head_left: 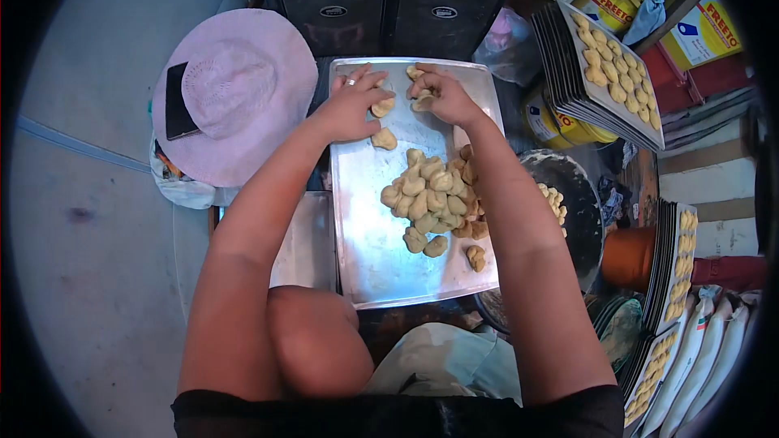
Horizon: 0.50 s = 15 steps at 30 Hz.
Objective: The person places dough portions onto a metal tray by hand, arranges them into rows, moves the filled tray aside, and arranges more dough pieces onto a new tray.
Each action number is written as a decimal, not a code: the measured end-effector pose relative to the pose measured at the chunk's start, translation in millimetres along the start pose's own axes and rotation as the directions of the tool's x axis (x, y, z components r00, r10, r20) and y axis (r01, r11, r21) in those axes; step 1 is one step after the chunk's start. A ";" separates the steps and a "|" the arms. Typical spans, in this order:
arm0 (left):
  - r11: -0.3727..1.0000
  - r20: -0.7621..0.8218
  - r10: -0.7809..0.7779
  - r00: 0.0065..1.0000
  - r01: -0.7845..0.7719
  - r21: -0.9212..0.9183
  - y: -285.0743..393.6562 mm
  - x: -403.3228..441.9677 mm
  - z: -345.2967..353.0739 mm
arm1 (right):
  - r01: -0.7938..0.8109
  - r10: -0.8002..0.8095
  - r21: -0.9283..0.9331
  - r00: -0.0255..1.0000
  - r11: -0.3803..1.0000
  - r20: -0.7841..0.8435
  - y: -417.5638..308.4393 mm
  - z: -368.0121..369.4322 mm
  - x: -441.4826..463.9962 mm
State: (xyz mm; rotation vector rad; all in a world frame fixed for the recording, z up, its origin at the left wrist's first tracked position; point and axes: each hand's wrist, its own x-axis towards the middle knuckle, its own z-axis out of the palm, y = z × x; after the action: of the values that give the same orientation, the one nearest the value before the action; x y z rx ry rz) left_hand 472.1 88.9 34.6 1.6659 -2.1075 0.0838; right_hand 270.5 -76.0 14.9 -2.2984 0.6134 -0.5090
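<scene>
Touching dough, the right hand lies left of containers reading "FREETO".

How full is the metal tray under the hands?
Partly full: dough pieces sit heaped on the metal tray, more at the left hand and right hand, with bare metal on its left.

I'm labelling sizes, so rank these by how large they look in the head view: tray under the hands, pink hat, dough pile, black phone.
1. Tray
2. Pink hat
3. Dough pile
4. Black phone
</scene>
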 end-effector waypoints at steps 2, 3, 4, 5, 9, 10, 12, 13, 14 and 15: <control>0.999 -0.042 -0.029 0.999 0.031 0.028 -6.3 6.9 15.4 | 0.067 -0.066 -0.036 0.997 0.997 0.027 -5.2 -1.5 -0.6; 0.998 -0.063 -0.042 0.997 0.045 0.039 -6.6 14.5 17.9 | 0.098 -0.096 -0.054 0.995 0.994 0.040 -7.4 -2.9 -1.8; 0.995 -0.047 -0.070 0.996 0.073 0.067 -8.3 23.0 18.9 | 0.087 -0.087 0.002 0.995 0.996 -0.057 -10.1 -4.3 -3.5; 0.990 -0.032 -0.098 0.995 0.101 0.095 -10.7 33.4 19.4 | 0.081 -0.071 0.059 0.985 0.995 -0.155 -12.9 -6.3 -5.0; 0.960 0.072 -0.219 0.973 0.202 0.195 -9.0 60.9 20.0 | -0.155 0.139 -0.063 0.969 0.986 -0.207 -2.5 -14.6 -6.1; 0.962 0.010 -0.207 0.978 0.201 0.182 -6.7 62.5 21.4 | -0.276 0.285 0.073 0.938 0.959 -0.195 -1.4 -18.0 -6.3; 0.967 -0.115 -0.184 0.976 0.201 0.158 -2.1 62.4 25.2 | -0.488 0.547 0.329 0.830 0.809 -0.114 -0.2 -23.8 -5.9; 0.985 -0.208 -0.078 0.975 0.108 0.135 -1.0 65.4 29.2 | -0.389 0.444 0.274 0.878 0.879 -0.178 -0.4 -22.4 -7.3; 0.993 -0.297 0.025 0.955 0.011 0.119 1.5 68.5 34.2 | -0.289 0.336 0.213 0.912 0.933 -0.233 -1.0 -17.8 -10.6; 0.990 -0.384 0.123 0.915 -0.086 0.112 3.3 71.2 37.7 | -0.186 0.221 0.147 0.934 0.971 -0.279 -0.5 -14.7 -13.3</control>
State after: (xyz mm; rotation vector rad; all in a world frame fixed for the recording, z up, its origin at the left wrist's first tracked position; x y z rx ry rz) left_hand 445.5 13.1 28.5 1.4404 -1.9053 0.5132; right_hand 252.3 -76.1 22.9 -2.0332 0.9301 -0.7723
